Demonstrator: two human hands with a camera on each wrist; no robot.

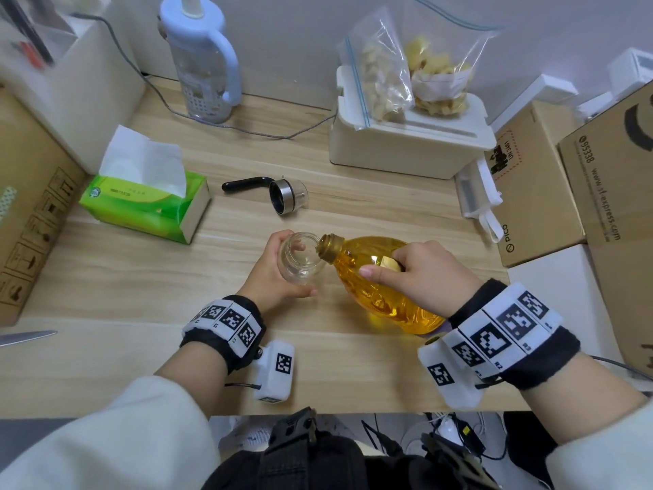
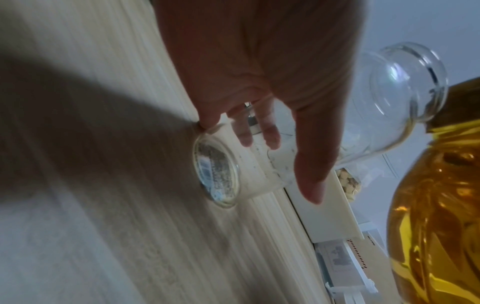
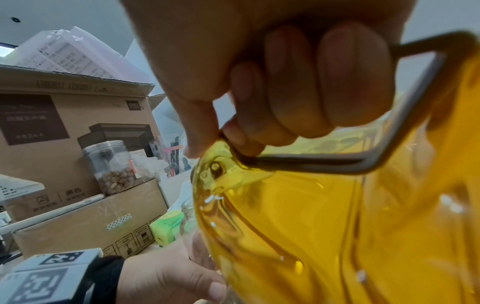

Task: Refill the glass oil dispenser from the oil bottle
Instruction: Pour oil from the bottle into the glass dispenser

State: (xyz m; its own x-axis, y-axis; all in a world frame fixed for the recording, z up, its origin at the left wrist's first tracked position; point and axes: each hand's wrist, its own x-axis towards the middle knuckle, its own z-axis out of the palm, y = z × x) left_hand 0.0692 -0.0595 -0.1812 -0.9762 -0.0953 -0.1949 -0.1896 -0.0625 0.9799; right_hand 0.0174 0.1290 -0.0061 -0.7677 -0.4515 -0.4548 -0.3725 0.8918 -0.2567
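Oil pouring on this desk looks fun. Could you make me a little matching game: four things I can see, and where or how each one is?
Things:
1. oil bottle
2. glass oil dispenser
3. dispenser lid
4. tissue box

States:
A. lying on its side on the table, beyond the hands
B. tilted, its neck at another vessel's mouth, held by the right hand
C. green, at the left, a white sheet sticking up
D. clear, open at the top, held by the left hand

Pairs: 1-B, 2-D, 3-A, 4-C
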